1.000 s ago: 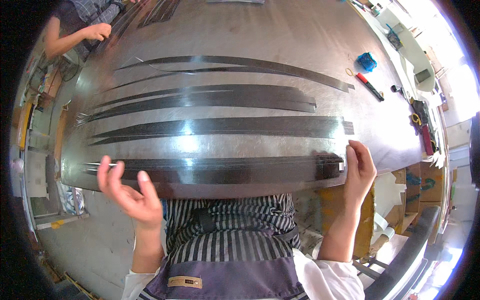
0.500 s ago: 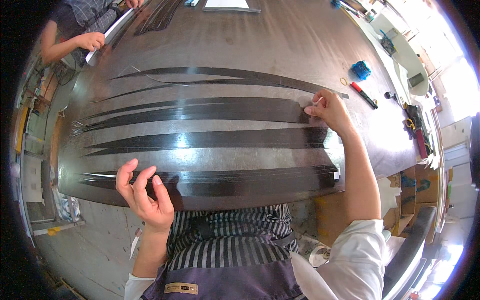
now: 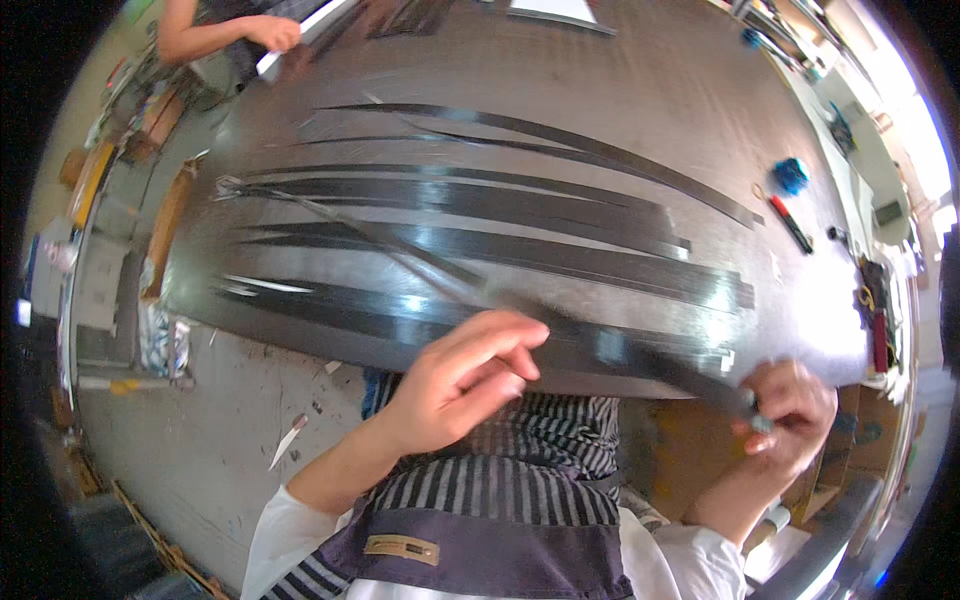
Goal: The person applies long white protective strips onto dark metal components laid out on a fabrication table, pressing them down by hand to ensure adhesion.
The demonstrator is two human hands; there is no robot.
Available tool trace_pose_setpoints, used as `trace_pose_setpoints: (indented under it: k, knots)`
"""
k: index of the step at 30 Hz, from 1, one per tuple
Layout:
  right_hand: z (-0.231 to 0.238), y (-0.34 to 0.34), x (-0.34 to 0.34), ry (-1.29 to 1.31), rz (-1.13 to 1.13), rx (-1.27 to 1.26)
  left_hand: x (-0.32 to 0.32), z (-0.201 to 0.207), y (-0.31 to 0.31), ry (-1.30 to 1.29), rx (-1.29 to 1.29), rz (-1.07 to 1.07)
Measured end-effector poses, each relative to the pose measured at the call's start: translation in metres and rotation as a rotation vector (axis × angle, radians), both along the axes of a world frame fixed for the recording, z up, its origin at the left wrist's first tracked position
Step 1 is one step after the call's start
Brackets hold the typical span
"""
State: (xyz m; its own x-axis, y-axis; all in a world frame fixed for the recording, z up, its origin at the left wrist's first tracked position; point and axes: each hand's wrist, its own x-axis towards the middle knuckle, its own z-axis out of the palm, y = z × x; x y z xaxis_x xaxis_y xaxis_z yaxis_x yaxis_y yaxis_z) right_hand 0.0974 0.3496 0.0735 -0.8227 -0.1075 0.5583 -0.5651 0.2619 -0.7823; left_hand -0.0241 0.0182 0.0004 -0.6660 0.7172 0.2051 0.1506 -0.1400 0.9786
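Note:
A long, thin dark strip (image 3: 450, 266), blurred by motion, runs slantwise over the other strips. At the near right table edge, my right hand (image 3: 795, 410) is closed on its right end; a small pale bit shows at the fingertips. My left hand (image 3: 465, 375) hovers by the near edge, fingers loosely curled and apart, just short of the same strip and not visibly gripping it. Beneath lie several dark flat strips in groups: a near group (image 3: 330, 308), a middle group (image 3: 600, 265), a farther group (image 3: 500, 197) and a slim curved far strip (image 3: 540, 127).
A red and black marker (image 3: 790, 222) and a blue bundle (image 3: 791, 176) lie at the table's right. Another person's hand (image 3: 273, 33) rests by a pale bar (image 3: 305, 42) at the far left. A white sheet (image 3: 555, 10) sits at the back.
My right hand has drawn the strip's end toward me and to the right, out of the middle group. My left hand has moved right. The view has shifted.

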Motion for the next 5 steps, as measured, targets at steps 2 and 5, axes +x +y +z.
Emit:
trace_pose_setpoints:
  k: [2,5]
  knots:
    - [-0.012,-0.013,0.022,-0.111,-0.038,-0.318,-0.003,0.003,0.013,-0.545,0.259,-0.175]
    - [-0.029,-0.021,0.032,-0.184,-0.339,-0.316,-0.009,0.000,0.011,-0.649,0.423,-0.154]
